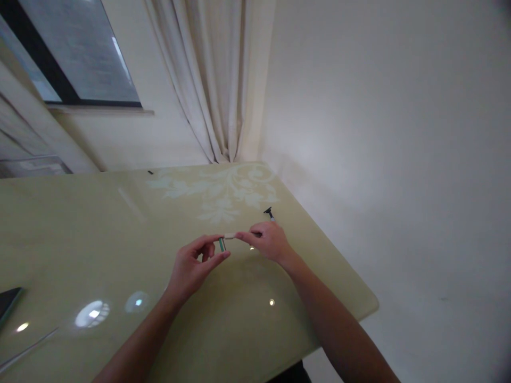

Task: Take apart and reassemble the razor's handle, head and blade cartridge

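My left hand (pixel 194 266) pinches a small flat green-and-white thing (pixel 222 244), possibly a little box, between its thumb and fingertips. From the top of it a pale, thin piece (pixel 230 235) reaches right to the fingertips of my right hand (pixel 268 240). The right fingers are closed at the end of this pale piece, and both hands are just above the table. Too small to make out are the exact kinds of these two pieces. Just beyond my right hand lies a T-shaped razor (pixel 269 213) with a black head and greyish handle, partly hidden by the hand.
The glossy, pale green table (pixel 319 266) has a white floral pattern and light reflections. A small dark object (pixel 150 172) lies at the far edge. At left are a dark flat object (pixel 8 303) and a thin rod (pixel 30 348). A wall (pixel 399 159) borders the right side.
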Demonstrator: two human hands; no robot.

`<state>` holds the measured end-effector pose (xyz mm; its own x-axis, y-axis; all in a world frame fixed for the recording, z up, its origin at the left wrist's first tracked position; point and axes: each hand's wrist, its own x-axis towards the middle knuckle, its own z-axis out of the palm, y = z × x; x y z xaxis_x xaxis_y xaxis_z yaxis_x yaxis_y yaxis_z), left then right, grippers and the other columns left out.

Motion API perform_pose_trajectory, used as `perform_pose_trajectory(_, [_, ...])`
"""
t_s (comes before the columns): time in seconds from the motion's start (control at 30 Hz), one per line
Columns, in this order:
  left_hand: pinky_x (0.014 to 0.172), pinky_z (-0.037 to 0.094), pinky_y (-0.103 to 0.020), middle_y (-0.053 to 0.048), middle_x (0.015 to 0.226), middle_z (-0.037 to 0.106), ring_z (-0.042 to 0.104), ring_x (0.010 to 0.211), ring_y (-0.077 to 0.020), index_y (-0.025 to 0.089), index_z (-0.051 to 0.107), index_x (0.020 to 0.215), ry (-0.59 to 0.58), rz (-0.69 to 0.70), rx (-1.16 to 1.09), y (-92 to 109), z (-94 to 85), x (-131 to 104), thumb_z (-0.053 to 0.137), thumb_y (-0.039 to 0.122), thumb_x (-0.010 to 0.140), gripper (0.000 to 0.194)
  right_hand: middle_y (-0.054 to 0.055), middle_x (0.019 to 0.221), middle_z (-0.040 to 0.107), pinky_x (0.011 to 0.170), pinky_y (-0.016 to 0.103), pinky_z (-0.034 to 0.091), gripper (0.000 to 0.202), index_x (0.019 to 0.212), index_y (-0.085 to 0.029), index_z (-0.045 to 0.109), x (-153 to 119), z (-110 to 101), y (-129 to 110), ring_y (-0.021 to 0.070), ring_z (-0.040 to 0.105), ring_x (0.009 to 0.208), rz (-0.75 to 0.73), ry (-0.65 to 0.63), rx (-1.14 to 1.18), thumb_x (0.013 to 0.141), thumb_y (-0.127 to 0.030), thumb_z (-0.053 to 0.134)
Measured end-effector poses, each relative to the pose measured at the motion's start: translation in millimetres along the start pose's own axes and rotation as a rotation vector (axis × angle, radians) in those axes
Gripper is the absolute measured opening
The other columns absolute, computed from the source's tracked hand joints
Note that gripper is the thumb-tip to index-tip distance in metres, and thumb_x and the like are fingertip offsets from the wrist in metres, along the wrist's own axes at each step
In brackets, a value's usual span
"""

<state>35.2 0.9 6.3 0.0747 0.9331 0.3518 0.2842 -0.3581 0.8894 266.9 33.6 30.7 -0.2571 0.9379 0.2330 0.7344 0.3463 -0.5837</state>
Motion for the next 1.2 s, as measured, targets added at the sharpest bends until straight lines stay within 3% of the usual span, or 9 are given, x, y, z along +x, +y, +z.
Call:
perform_pose_trajectory(0.17, [0.056,0.042,-0.022,0.006,0.062,0.055,0.049,0.056,-0.0102,0.019,0.081,0.108,0.004,-0.017,0.0,-2,-0.3,0,0.085,0.039,0.078,0.037,0.0,0.056,0.057,0.057,0.029,0.026,0.072,0.062,-0.017,0.071,-1,5,1,0.0108,0.046,0.055,-0.058,-0.076,0.162,0.097,-0.077,0.051])
perform_pose_trajectory(0.33, [0.054,0.041,-0.021,0.006,0.061,0.054,0.049,0.055,-0.0101,0.019,0.081,0.105,0.006,-0.017,-0.002,1,-0.1,1,0.085,0.039,0.078,0.034,-0.001,0.051,0.051,0.058,0.029,0.025,0.074,0.055,-0.016,0.066,0,6,2,0.0106,0.043,0.053,0.016,0.033,0.068,0.096,-0.076,0.053])
perform_pose_trajectory(0.47, [0.055,0.041,-0.021,0.006,0.062,0.054,0.049,0.055,-0.0099,0.02,0.081,0.107,0.004,-0.007,-0.015,0,0.2,0,0.085,0.039,0.079,0.035,0.0,0.055,0.055,0.057,0.028,0.027,0.073,0.062,-0.016,0.071,-1,7,0,0.0108,0.046,0.054,-0.028,-0.039,0.18,0.097,-0.077,0.05])
perform_pose_trajectory(0.67, [0.055,0.041,-0.021,0.006,0.062,0.054,0.049,0.056,-0.0098,0.019,0.081,0.108,0.001,-0.023,-0.003,-1,0.7,-1,0.085,0.04,0.079,0.036,0.0,0.052,0.052,0.057,0.029,0.026,0.075,0.058,-0.016,0.067,-1,10,-3,0.0113,0.044,0.054,0.014,-0.005,0.118,0.096,-0.078,0.049])
perform_pose_trajectory(0.8, [0.054,0.041,-0.021,0.006,0.061,0.053,0.048,0.055,-0.0098,0.02,0.081,0.109,0.003,-0.019,-0.003,-1,0.2,0,0.085,0.04,0.079,0.036,0.0,0.055,0.053,0.057,0.029,0.025,0.074,0.06,-0.016,0.067,-2,12,-5,0.0114,0.043,0.056,-0.047,-0.068,0.152,0.097,-0.078,0.048])
perform_pose_trajectory(0.97, [0.054,0.041,-0.021,0.006,0.061,0.054,0.049,0.055,-0.01,0.019,0.081,0.105,0.003,-0.018,0.012,0,0.2,1,0.085,0.041,0.078,0.035,-0.001,0.054,0.048,0.058,0.03,0.024,0.076,0.054,-0.017,0.056,-2,10,-4,0.0113,0.04,0.055,-0.003,0.036,0.037,0.096,-0.08,0.047])
perform_pose_trajectory(1.1, [0.054,0.041,-0.021,0.006,0.061,0.054,0.049,0.054,-0.0099,0.019,0.081,0.107,0.003,-0.009,0.015,1,1.2,0,0.085,0.04,0.078,0.036,-0.002,0.056,0.045,0.058,0.03,0.024,0.075,0.055,-0.018,0.05,-3,12,-8,0.0108,0.039,0.056,-0.082,0.009,0.084,0.096,-0.08,0.047])
perform_pose_trajectory(1.2, [0.054,0.042,-0.021,0.006,0.062,0.054,0.049,0.055,-0.0102,0.019,0.081,0.105,0.009,-0.003,0.011,0,1.6,0,0.085,0.04,0.078,0.034,-0.002,0.055,0.043,0.058,0.03,0.023,0.075,0.053,-0.018,0.046,-3,12,-9,0.0108,0.036,0.055,-0.043,0.027,0.038,0.096,-0.08,0.047])
